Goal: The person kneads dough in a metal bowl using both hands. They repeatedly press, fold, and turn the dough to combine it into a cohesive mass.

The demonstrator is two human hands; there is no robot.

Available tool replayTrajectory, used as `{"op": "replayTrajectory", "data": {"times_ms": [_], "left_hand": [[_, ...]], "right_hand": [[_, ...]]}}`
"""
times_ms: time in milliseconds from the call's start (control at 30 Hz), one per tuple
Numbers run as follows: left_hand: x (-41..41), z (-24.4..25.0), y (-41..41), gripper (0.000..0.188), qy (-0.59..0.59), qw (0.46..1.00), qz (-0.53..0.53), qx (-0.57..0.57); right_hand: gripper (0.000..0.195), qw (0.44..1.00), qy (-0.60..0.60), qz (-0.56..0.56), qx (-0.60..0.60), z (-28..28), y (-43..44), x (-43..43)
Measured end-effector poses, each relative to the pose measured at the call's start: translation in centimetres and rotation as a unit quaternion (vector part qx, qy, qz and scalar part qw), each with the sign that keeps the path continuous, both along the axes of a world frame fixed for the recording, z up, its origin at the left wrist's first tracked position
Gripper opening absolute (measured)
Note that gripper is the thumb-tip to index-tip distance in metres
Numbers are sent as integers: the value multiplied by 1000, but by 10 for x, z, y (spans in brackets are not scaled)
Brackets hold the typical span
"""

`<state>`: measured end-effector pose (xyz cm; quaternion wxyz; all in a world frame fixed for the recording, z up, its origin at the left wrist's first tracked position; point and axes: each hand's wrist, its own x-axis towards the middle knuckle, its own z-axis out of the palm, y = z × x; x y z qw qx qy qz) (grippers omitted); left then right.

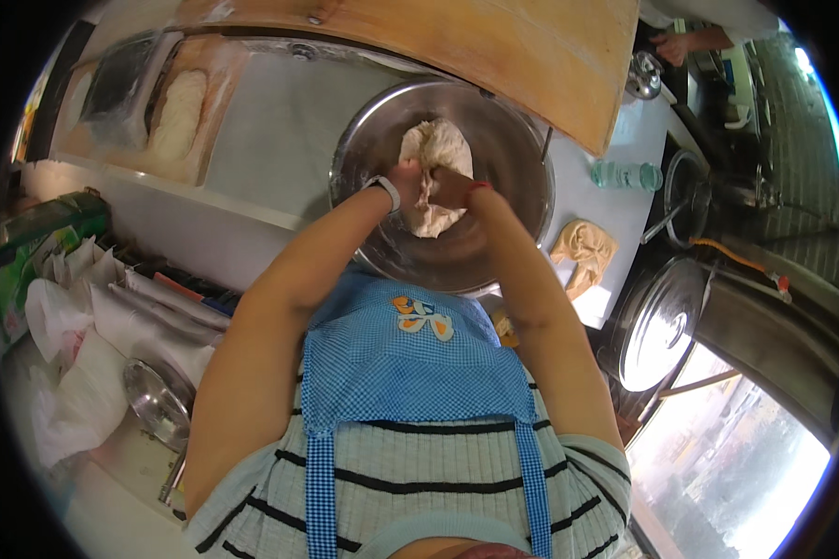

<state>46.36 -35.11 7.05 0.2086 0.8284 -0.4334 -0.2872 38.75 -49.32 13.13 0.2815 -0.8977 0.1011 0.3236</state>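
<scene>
A large lump of pale dough (442, 140) lies in a wide stainless steel bowl (510, 230) in front of me. Both my hands are in the middle of the lump, with a crease running between them. My left hand (410, 183), below a wrist with a light band, grips the dough's left side. Close beside it, my right hand (450, 189) is sunk into the dough, its fingers curled and partly hidden. A red band circles the right wrist. Flour or dough smears mark the bowl's inner wall.
A wooden board (461, 35) overhangs the bowl's far rim. Another dough piece (180, 115) rests on a floured board at left. A folded tan cloth (584, 253) and a greenish bottle (626, 176) lie at right, near a round metal lid (661, 325). Another person's hand (672, 49) shows top right.
</scene>
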Motion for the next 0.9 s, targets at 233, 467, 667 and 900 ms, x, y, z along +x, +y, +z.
{"op": "replayTrajectory", "data": {"times_ms": [233,467,667,900], "left_hand": [[9,67,16,15,80,990,119,2],[37,8,-6,62,189,906,360,-121],[-2,50,2,58,122,983,-34,-132],[-63,62,40,73,-148,963,-221,-49]], "right_hand": [[45,966,-141,-210,-43,52,-39,12],[55,935,-304,-180,6,-6,-10,2],[56,954,-283,-98,22,52,17,-106],[65,931,-322,-68,-159,8,44,-116]]}}
